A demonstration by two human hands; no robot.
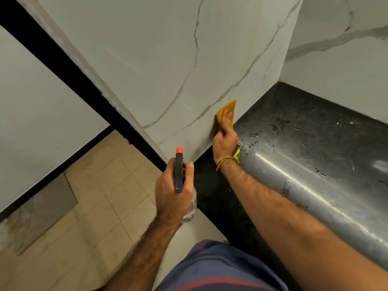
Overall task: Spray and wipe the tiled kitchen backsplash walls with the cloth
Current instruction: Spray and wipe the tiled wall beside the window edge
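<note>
My right hand (224, 137) presses a yellow cloth (227, 109) flat against the white marble-veined backsplash tile (168, 59), low down where the wall meets the black countertop (304, 127). Its fingers lie spread over the cloth. My left hand (173, 190) grips a spray bottle (179, 171) with a dark head and an orange nozzle pointing up at the wall. The bottle's clear body shows below the hand, over the floor left of the counter.
Water droplets (249, 143) dot the shiny black countertop near the cloth. A second tiled wall (340, 49) runs along the counter's far side. A black frame (63, 66) edges the wall on the left. Beige floor tiles (100, 196) lie below.
</note>
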